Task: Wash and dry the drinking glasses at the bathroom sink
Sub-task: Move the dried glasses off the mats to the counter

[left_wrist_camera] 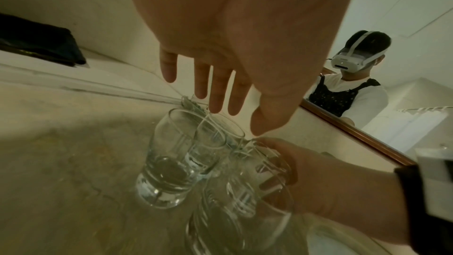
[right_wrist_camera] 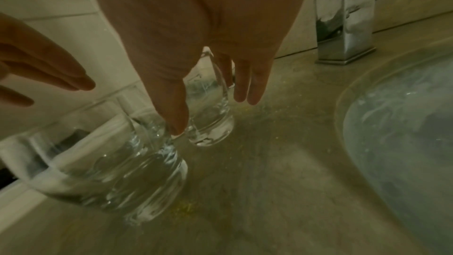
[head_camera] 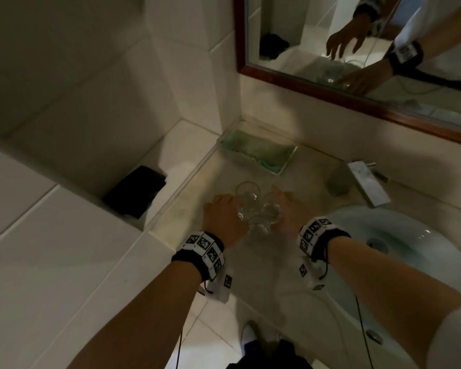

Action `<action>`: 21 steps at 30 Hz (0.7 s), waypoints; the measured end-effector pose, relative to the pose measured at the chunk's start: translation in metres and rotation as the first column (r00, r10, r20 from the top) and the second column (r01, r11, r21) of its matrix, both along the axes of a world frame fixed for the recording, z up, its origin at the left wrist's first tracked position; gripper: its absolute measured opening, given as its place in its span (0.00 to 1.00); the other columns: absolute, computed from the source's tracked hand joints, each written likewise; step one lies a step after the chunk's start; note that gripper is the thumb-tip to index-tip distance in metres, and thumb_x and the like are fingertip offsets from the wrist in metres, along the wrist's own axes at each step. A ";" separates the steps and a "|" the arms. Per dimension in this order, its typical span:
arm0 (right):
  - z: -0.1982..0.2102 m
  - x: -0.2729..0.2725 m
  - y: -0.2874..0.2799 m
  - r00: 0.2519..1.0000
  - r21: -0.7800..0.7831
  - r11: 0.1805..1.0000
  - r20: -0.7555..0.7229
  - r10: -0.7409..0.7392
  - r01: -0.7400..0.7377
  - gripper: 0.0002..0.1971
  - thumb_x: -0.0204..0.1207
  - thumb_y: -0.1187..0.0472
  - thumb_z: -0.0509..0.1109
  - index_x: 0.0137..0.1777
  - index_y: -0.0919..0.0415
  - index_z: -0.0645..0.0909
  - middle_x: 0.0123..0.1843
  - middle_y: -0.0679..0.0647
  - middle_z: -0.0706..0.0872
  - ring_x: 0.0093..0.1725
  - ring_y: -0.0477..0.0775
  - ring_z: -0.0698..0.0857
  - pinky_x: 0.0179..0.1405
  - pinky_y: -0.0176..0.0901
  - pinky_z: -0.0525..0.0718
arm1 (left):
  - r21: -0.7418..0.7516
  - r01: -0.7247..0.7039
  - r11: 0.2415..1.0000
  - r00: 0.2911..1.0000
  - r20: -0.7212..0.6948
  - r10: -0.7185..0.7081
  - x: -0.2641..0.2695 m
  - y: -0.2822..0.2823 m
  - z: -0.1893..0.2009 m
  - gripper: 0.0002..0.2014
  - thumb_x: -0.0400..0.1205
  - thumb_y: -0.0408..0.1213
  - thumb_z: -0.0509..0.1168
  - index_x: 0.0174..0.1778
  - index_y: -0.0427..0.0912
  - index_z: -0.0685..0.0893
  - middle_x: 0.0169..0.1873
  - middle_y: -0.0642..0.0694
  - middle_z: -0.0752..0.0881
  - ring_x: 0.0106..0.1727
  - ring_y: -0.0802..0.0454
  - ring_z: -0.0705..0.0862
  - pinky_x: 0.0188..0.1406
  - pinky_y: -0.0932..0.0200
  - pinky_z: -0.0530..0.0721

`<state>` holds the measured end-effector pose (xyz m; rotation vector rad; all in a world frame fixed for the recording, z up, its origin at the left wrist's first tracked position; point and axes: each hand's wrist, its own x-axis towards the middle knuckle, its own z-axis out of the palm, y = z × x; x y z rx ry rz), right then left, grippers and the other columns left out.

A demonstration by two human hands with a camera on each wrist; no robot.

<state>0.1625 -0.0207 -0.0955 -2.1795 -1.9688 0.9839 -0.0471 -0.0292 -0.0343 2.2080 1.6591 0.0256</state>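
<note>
The glasses [head_camera: 256, 209] stand clustered between the left hand [head_camera: 222, 217], fingers spread wide above them, and the right hand [head_camera: 290, 211], fingers straight beside them; washing seems unstarted.

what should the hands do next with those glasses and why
Probably close the right hand on the nearest of the glasses and carry it right to the sink basin. The glasses stand upright, clustered on the counter between both hands, and the left hand is spread open above them, gripping nothing. The faucet is not running, so washing seems not yet begun.
</note>
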 end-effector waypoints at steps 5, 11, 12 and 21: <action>-0.020 -0.005 0.007 0.999 0.050 0.998 -0.041 0.031 -0.029 0.33 0.74 0.48 0.71 0.79 0.44 0.65 0.76 0.50 0.71 0.71 0.58 0.76 0.70 0.47 0.77 | 0.058 0.064 0.996 0.998 -0.007 -0.064 0.001 -0.007 -0.007 0.32 0.72 0.60 0.69 0.71 0.52 0.76 0.68 0.52 0.77 0.72 0.47 0.70 0.67 0.47 0.66; 0.000 0.005 -0.012 0.978 0.105 0.981 -0.145 -0.150 0.165 0.34 0.72 0.54 0.78 0.75 0.46 0.66 0.66 0.45 0.74 0.62 0.51 0.78 0.60 0.39 0.75 | 0.092 0.220 0.971 0.966 -0.156 -0.204 0.009 -0.015 -0.017 0.44 0.62 0.67 0.72 0.73 0.53 0.70 0.71 0.52 0.72 0.74 0.46 0.67 0.68 0.44 0.66; 0.001 0.008 -0.017 0.976 0.114 0.977 -0.144 -0.162 0.179 0.35 0.69 0.52 0.79 0.73 0.44 0.66 0.66 0.45 0.75 0.62 0.51 0.79 0.60 0.41 0.76 | 0.094 0.246 0.965 0.957 -0.181 -0.227 0.012 -0.016 -0.019 0.45 0.62 0.67 0.72 0.74 0.54 0.69 0.73 0.52 0.70 0.75 0.46 0.66 0.69 0.43 0.66; 0.001 0.034 -0.057 0.949 0.101 0.956 -0.187 -0.253 0.275 0.48 0.64 0.53 0.85 0.80 0.44 0.60 0.74 0.51 0.74 0.67 0.56 0.80 0.63 0.47 0.82 | -0.037 0.340 0.940 0.876 -0.351 -0.330 0.032 -0.019 -0.026 0.52 0.68 0.60 0.74 0.84 0.49 0.55 0.85 0.47 0.52 0.86 0.43 0.47 0.78 0.34 0.55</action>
